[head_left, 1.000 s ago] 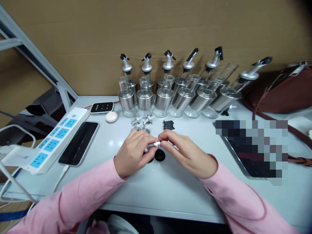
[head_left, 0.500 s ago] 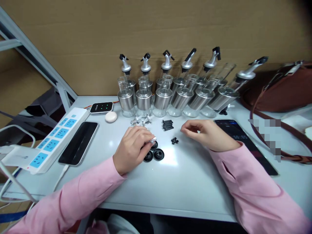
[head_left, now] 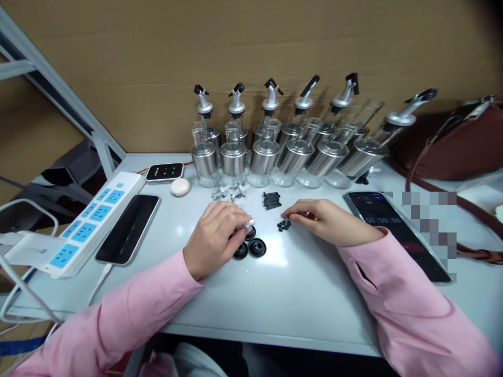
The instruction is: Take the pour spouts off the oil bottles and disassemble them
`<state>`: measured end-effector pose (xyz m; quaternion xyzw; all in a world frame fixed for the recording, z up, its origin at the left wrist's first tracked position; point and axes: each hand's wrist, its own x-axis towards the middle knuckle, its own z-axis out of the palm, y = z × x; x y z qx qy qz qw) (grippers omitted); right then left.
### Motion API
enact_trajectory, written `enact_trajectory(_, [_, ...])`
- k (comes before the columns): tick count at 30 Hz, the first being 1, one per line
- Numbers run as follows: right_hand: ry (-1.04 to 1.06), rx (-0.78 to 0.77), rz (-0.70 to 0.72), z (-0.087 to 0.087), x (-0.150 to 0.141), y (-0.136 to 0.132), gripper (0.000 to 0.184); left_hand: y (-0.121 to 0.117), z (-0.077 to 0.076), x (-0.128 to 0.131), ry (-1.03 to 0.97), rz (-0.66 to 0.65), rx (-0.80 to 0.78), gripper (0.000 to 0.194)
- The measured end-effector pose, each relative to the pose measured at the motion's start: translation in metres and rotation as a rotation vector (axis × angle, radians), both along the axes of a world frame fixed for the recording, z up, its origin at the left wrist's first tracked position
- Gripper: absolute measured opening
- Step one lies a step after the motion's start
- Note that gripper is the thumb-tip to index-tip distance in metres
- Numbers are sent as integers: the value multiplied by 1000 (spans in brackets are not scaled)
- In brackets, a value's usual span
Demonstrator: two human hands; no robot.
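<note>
My left hand (head_left: 214, 235) is closed, with a small silver pourer spout (head_left: 249, 224) pinched between thumb and fingers. Just below the spout, several round black stoppers (head_left: 257, 247) lie on the table, partly covered by this hand. My right hand (head_left: 320, 220) has its fingers stretched toward several tiny black caps (head_left: 283, 225), the fingertips at the pile's upper edge. Whether they touch a cap is hard to see. Between the hands and the bottles lie several black flip levers (head_left: 271, 200) in a stack. More silver spouts (head_left: 238, 191) rest beyond my left hand.
Glass-and-steel bottles (head_left: 263, 158) stand in rows at the back, several topped with pourers (head_left: 270, 99). On the left are a power strip (head_left: 88, 222), a phone (head_left: 129, 228), a small device (head_left: 164, 172) and a white round case (head_left: 180, 187). Right: another phone (head_left: 396, 235) and a brown bag (head_left: 451, 136).
My right hand has moved left and slightly down, bringing its fingertips to the tiny black caps, which look a little more spread out. My left hand still holds the spout in place.
</note>
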<state>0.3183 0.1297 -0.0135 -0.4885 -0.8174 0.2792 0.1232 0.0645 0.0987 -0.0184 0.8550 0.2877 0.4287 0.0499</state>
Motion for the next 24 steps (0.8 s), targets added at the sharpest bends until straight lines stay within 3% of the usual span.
enact_trajectory(6, [28,-55,36,3,0,-3,35,0,0,-1,9,-2,-7,15])
enact_trajectory(11, [36,-43,21,5,1,-4,22,0,0,0,11,1,-9,15])
enact_trajectory(14, [14,-69,0,5,-1,-4,23,1,1,0,14,-1,-7,15])
enact_trajectory(19, [0,-99,-39,3,0,-2,4,1,1,-1,19,0,-8,14])
enact_trajectory(24, [55,3,-4,-1,6,2,18,0,0,0,18,3,-6,14])
